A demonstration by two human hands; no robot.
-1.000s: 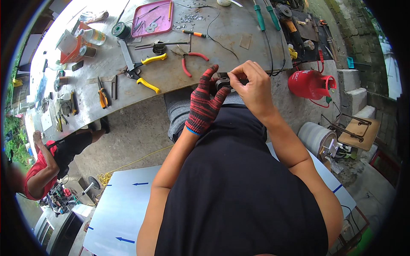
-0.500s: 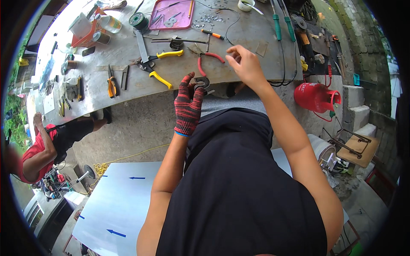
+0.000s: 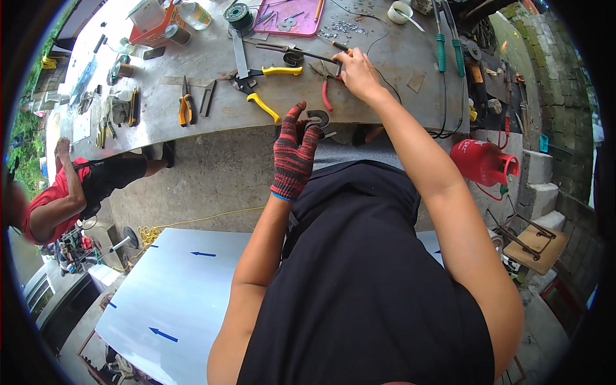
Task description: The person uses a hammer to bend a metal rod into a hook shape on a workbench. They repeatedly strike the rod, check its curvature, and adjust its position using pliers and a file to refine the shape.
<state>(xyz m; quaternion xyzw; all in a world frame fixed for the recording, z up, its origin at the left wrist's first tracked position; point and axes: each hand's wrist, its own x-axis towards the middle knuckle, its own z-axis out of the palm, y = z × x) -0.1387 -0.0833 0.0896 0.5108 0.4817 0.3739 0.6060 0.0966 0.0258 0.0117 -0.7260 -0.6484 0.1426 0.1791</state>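
My left hand [image 3: 294,154], in a red-and-black striped knit glove, is closed on a dark C-shaped metal piece [image 3: 319,118] at the table's near edge. Bare, my right hand [image 3: 359,76] reaches over the table with its fingers curled at the head end of a slim metal hammer [image 3: 314,56]; the exact grip is partly hidden. Beneath that hand lie red-handled pliers [image 3: 326,95], one handle covered. To their left rest yellow-handled snips [image 3: 263,108].
Orange-handled pliers [image 3: 186,110], a wire spool [image 3: 239,18] and a pink tray [image 3: 311,22] with metal bits sit on the metal table [image 3: 224,112]. Cables run down its right side near a red gas cylinder [image 3: 478,160]. Another person [image 3: 54,208] is at far left.
My right hand has moved forward and slightly left, down to the hammer's head by the red pliers. The left hand keeps the C-shaped piece. The whole view has shifted a little.
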